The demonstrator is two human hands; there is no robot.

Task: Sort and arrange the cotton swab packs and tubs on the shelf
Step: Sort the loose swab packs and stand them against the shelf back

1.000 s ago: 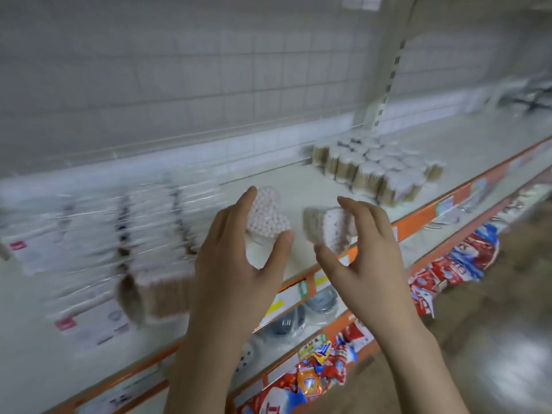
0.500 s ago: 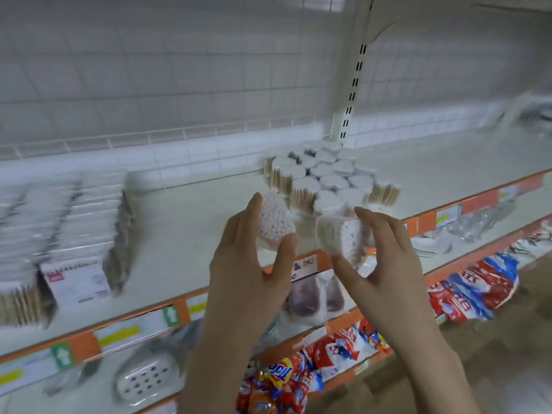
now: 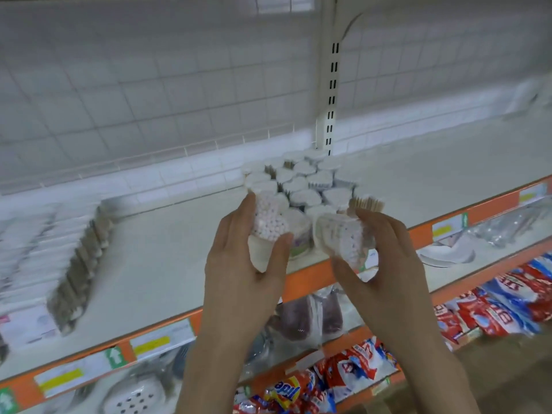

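Nearest me, my left hand (image 3: 248,264) pinches a clear heart-shaped tub of white cotton swabs (image 3: 268,219) between thumb and fingers, and my right hand (image 3: 385,264) pinches a second clear swab tub (image 3: 340,234) the same way. Over the last second both have travelled from beside the flat swab packs (image 3: 68,252) to just in front of the cluster of white-lidded round tubs (image 3: 304,183) on the white shelf (image 3: 179,249), so I judge placement is next. Blur hides labels; my hands cover the cluster's front tubs.
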